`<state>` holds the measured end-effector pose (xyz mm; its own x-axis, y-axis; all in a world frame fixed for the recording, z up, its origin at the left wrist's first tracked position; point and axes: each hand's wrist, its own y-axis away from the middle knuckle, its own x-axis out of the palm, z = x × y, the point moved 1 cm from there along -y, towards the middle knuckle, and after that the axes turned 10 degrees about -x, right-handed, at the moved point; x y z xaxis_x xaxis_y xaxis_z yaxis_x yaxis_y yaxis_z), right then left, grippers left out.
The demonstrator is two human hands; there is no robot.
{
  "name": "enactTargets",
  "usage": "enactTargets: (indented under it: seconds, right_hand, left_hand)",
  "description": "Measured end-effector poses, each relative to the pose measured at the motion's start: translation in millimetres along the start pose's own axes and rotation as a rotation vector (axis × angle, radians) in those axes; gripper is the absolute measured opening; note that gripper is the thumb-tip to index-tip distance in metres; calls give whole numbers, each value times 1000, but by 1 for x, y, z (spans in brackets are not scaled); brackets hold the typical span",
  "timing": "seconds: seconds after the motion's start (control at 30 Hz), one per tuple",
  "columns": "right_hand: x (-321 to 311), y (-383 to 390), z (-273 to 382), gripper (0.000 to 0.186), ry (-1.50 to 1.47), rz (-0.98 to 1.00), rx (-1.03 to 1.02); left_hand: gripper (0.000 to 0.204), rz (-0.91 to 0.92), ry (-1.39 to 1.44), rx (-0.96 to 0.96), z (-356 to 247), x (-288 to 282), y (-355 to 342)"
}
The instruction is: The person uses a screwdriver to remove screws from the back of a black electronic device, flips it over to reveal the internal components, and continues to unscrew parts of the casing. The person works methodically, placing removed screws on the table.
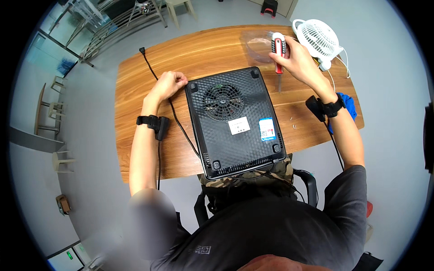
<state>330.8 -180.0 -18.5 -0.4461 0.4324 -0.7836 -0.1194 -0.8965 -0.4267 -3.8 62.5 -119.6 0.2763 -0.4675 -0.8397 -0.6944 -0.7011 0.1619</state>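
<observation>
A black induction cooker (pixel 239 135) lies bottom up on the wooden table, its round fan grille, corner feet and two stickers showing. At its far left corner is my left hand (pixel 169 85), fingers curled and closed, the fingertips against or right beside the edge. Whether a small thing is pinched there is hidden. My right hand (pixel 299 60) grips a screwdriver (pixel 279 56) with a red, white and dark handle. The screwdriver is off the cooker's far right side, and its shaft points toward me. Small screws (pixel 294 126) lie right of the cooker.
A clear plastic bowl (pixel 257 47) stands behind the screwdriver. A white fan (pixel 318 38) occupies the far right corner, with a blue cloth (pixel 347 106) by the right edge. The black power cord (pixel 174 115) runs along the cooker's left. The cooker's near edge overhangs the table (pixel 135 90).
</observation>
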Motion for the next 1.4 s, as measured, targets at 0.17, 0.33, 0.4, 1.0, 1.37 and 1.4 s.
enactTargets:
  seconds: [0.17, 0.33, 0.4, 1.0, 1.37, 1.4]
  right_hand:
    - [-16, 43, -41, 39, 131, 176, 99]
    - [2, 71, -85, 43, 159, 306, 187]
    - [13, 74, -98, 44, 178, 337, 222]
    - [20, 109, -133, 59, 182, 455, 386]
    - [15, 149, -135, 65, 36, 317, 313]
    - [15, 155, -133, 65, 36, 304, 320]
  left_hand:
    - [11, 213, 335, -153, 35, 11, -19]
    - [8, 284, 403, -273, 14, 8, -16]
    - [8, 247, 380, -230, 17, 11, -16]
    - [10, -7, -155, 533, -226, 78, 32]
    - [13, 128, -448, 454, -291, 209, 24]
    - [13, 130, -432, 443, -292, 214, 25]
